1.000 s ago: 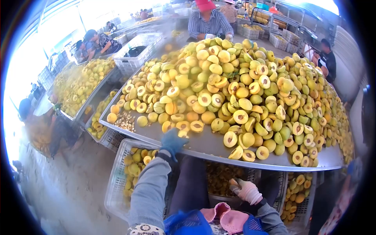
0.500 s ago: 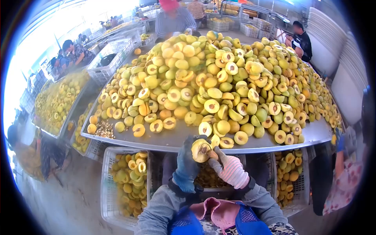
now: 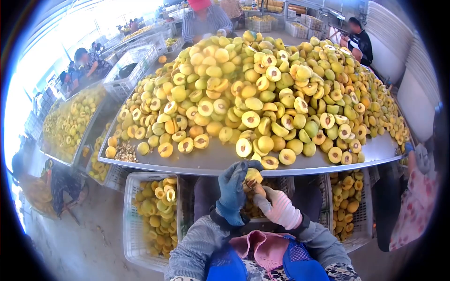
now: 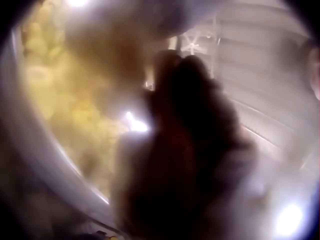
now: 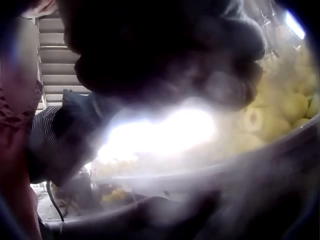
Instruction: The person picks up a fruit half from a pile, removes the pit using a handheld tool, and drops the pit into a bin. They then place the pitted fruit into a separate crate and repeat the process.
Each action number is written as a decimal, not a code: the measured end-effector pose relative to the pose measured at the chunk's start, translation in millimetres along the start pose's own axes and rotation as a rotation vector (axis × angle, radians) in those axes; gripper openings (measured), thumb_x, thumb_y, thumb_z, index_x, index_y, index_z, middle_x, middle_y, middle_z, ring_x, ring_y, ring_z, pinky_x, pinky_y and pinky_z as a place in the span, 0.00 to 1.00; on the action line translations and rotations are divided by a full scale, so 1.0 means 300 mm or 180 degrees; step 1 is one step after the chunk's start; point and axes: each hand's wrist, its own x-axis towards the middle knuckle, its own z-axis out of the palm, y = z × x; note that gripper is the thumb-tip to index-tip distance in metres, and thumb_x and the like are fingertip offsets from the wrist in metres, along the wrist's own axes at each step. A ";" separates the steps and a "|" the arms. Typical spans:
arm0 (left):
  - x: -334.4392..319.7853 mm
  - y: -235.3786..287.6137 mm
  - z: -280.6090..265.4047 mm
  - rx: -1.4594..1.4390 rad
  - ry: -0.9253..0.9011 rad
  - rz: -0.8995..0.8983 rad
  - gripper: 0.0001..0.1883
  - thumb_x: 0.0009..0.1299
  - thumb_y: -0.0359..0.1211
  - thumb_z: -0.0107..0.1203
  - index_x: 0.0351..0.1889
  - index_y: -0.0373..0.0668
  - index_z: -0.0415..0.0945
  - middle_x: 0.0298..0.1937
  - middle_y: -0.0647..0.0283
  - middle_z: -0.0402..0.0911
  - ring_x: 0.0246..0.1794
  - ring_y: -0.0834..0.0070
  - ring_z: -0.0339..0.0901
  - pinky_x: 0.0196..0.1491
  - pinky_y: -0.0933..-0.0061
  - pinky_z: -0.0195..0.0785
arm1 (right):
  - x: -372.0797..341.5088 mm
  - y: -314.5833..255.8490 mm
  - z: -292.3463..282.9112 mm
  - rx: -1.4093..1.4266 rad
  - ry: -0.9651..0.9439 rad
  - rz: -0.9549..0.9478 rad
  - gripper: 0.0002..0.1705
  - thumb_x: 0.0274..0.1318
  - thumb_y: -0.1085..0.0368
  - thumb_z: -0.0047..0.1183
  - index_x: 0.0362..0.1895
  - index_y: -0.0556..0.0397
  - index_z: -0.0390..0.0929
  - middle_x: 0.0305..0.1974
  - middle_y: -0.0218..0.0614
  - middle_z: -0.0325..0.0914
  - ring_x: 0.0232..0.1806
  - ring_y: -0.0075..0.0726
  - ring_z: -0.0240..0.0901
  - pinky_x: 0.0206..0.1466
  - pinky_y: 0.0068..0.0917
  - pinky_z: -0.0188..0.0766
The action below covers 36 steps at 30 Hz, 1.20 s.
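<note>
In the head view the left hand (image 3: 232, 193), in a blue-grey glove, grips a yellow fruit half (image 3: 253, 176) just in front of the metal table's edge. The right hand (image 3: 280, 207), in a pale pink striped glove, meets it from the right. Its thumb and fingers pinch something small and brown at the fruit; whether this is a tool or a stone I cannot tell. Beyond the hands, a large heap of halved yellow-green fruit (image 3: 251, 119) covers much of the metal table (image 3: 211, 161). Both wrist views are dark and blurred around the hands.
Below the table edge, a white crate of fruit (image 3: 131, 220) stands at the left and another crate (image 3: 363, 220) at the right. Small stones (image 3: 126, 152) lie on the table's left corner. A person in a striped shirt (image 3: 206, 25) sits across the heap; other people are at both sides.
The left hand has come back from the table edge to meet the right hand, now with a fruit half. Since half a second ago, the fruit has turned in the fingers and both hands have shifted slightly.
</note>
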 end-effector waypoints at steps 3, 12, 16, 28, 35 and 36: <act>0.013 0.041 0.004 -0.0183 -0.0509 -0.0139 0.18 0.77 0.40 0.50 0.44 0.31 0.80 0.40 0.57 0.85 0.36 0.75 0.80 0.43 0.74 0.75 | -0.029 -0.071 -0.017 0.0721 -0.0298 0.0443 0.22 0.68 0.50 0.47 0.43 0.59 0.77 0.29 0.31 0.74 0.31 0.25 0.69 0.36 0.26 0.68; -0.081 0.042 0.024 -0.0326 -0.0721 0.0081 0.27 0.73 0.52 0.52 0.48 0.32 0.78 0.41 0.52 0.83 0.38 0.65 0.82 0.44 0.68 0.78 | -0.048 -0.049 -0.001 0.1871 -0.1081 0.1234 0.20 0.66 0.47 0.50 0.37 0.50 0.78 0.20 0.20 0.63 0.22 0.15 0.56 0.25 0.17 0.51; -0.140 0.019 -0.161 0.0113 0.1013 0.0209 0.21 0.72 0.45 0.53 0.49 0.35 0.76 0.41 0.55 0.82 0.39 0.67 0.81 0.44 0.70 0.78 | -0.042 0.073 -0.001 0.0736 -0.1042 0.0485 0.24 0.64 0.44 0.51 0.40 0.53 0.79 0.25 0.26 0.74 0.25 0.23 0.67 0.31 0.25 0.65; 0.205 -0.139 -0.100 0.5312 -0.0430 0.0189 0.30 0.63 0.58 0.60 0.47 0.40 0.78 0.37 0.51 0.84 0.41 0.49 0.82 0.47 0.54 0.73 | -0.041 0.280 -0.106 -0.2720 -0.0681 0.1030 0.24 0.64 0.43 0.46 0.55 0.40 0.76 0.35 0.47 0.83 0.37 0.54 0.82 0.40 0.48 0.75; 0.324 -0.261 -0.226 0.3957 -0.0582 -0.0049 0.23 0.67 0.44 0.61 0.52 0.35 0.77 0.44 0.52 0.85 0.44 0.58 0.83 0.45 0.63 0.75 | -0.084 0.295 -0.144 -0.1798 0.0006 0.0768 0.27 0.64 0.44 0.48 0.59 0.45 0.75 0.38 0.52 0.82 0.42 0.60 0.79 0.44 0.48 0.74; 0.334 -0.270 -0.283 0.3330 -0.0430 0.0060 0.21 0.68 0.38 0.62 0.53 0.35 0.77 0.45 0.54 0.85 0.44 0.61 0.84 0.43 0.65 0.76 | -0.086 0.301 -0.148 -0.1549 0.0241 0.0578 0.27 0.64 0.45 0.49 0.60 0.46 0.74 0.38 0.53 0.82 0.43 0.60 0.79 0.45 0.48 0.74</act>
